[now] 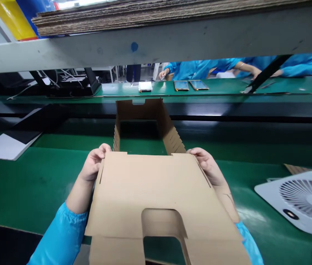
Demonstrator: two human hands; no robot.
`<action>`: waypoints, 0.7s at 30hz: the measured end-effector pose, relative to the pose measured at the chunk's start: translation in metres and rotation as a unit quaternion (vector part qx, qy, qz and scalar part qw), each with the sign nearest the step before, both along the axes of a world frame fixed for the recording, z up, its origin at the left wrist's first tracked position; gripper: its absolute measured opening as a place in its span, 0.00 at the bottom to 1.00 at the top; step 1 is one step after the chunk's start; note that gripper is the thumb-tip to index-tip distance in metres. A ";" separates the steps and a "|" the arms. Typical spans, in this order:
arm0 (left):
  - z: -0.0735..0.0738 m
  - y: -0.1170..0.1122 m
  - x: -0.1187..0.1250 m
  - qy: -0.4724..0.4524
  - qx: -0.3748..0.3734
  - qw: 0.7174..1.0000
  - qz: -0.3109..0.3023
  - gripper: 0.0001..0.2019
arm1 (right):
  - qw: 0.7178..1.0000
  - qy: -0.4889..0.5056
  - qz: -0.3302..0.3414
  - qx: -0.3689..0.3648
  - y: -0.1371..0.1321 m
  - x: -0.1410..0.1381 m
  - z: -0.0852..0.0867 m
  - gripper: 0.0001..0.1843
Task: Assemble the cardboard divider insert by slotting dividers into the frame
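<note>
A brown cardboard sheet (pixel 156 184) with folds, slots and a rounded cutout spreads in front of me. At its far left corner, my left hand (pixel 96 162) grips the edge between thumb and fingers. My right hand (pixel 207 165) has hold of the far right corner, its fingertips partly hidden behind the board. Just beyond the sheet, a cardboard frame (pixel 172 136) with notched side walls stands on the green work surface (pixel 53 162). The near end of that frame is covered by the sheet, so I cannot tell whether the two touch.
A white fan (pixel 302 202) lies at the right. White and black sheets (pixel 12 145) lie at the left. Overhead, a grey shelf beam (pixel 156 46) carries stacked cardboard (pixel 150 16). Across the bench, people in blue sleeves (pixel 200 68) work near small display panels (pixel 198 85).
</note>
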State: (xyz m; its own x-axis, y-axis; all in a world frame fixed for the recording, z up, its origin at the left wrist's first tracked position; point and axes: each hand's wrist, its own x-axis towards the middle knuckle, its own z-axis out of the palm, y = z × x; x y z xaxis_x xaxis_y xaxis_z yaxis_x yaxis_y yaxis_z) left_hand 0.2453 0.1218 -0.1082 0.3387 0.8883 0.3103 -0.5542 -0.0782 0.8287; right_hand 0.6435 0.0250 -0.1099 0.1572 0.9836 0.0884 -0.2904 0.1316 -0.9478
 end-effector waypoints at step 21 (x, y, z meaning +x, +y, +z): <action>0.007 0.005 0.002 0.054 0.012 0.996 0.069 0.13 | 0.998 0.024 0.024 0.043 0.003 0.006 -0.006 0.23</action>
